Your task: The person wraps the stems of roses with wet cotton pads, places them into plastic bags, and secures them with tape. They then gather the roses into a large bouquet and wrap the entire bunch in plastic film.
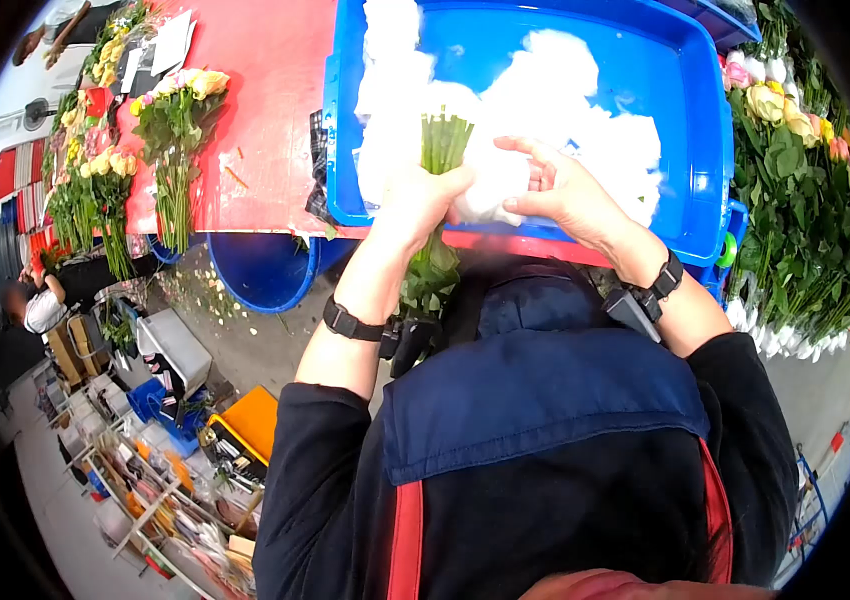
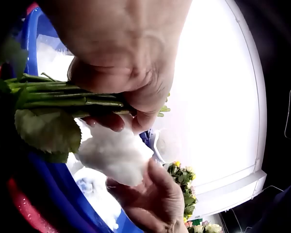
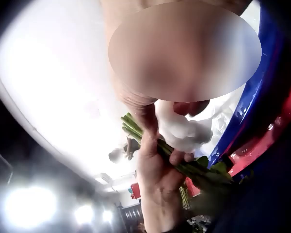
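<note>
A bundle of green flower stems (image 1: 445,145), cut ends up, is gripped by my left hand (image 1: 415,205) over the near edge of the blue tub (image 1: 685,150). Leaves (image 1: 432,272) hang below that hand, towards my body. Against the stems lies a wet white cotton-like wad (image 2: 117,153), also touched by the left fingertips. My right hand (image 1: 580,200) holds the wad's other side between thumb and fingers, as the left wrist view shows. More white wads (image 1: 545,70) lie in the tub. The blooms of this bundle are hidden.
The tub stands on a red table (image 1: 265,110). Bunches of roses (image 1: 180,130) lie to the left, with more flower bunches (image 1: 795,170) at the right. A blue bucket (image 1: 265,270) stands below the table edge. Another person (image 1: 45,305) is at far left.
</note>
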{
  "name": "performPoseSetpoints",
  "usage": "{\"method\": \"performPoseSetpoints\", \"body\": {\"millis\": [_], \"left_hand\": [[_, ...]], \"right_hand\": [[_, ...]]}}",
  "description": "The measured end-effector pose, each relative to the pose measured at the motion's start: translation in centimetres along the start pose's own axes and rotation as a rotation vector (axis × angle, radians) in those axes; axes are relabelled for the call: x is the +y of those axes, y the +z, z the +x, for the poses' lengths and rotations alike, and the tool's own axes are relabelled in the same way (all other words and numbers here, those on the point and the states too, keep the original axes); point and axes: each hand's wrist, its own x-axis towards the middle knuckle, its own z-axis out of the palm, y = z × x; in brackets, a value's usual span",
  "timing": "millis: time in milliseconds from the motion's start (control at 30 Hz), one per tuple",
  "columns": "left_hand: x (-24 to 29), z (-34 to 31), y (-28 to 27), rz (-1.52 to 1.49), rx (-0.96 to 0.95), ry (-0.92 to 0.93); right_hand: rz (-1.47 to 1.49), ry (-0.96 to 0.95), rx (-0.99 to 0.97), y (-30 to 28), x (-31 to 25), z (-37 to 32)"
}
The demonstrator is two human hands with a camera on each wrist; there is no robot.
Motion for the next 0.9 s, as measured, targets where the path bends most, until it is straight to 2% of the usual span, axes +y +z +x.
{"method": "performPoseSetpoints", "body": {"millis": [100,200,300,400,500,600,700,800,900], "left_hand": [[-0.3,-0.2,-0.6,-0.027,-0.006,0.029],[-0.4,-0.8,-0.2,-0.055,0.000,0.026],[-0.5,-1.3,0.2,-0.015,0.027,0.061],[-0.5,-1.7,0.3,0.065,0.060,0.086],[-0.4,-1.9,0.7,0.148,0.064,0.080],[-1.3,-1.7,1.0,0.239,0.105,0.081],[-2.2,-0.7,0.0,0.375,0.105,0.093],[-1.6,-1.3,-0.1,0.201,0.043,0.131],[-1.0,-1.5,0.3,0.132,0.043,0.050]], "right_hand": [[-0.106,0.047,0.087,-0.5,0.1,0.2],[0.033,0.147,-0.069,-2.6,1.2,1.0],[0.106,-0.020,0.015,-1.7,1.9,0.9],[0.006,-0.129,0.112,-0.8,2.0,1.2],[-0.088,-0.093,0.063,-0.1,1.5,0.9],[-0.079,0.027,0.046,0.4,0.1,0.4],[-0.058,-0.068,0.013,-0.1,1.3,0.8],[-0.024,-0.044,-0.013,0.1,1.2,0.4],[-0.078,-0.121,-0.014,0.7,2.0,0.6]]}}
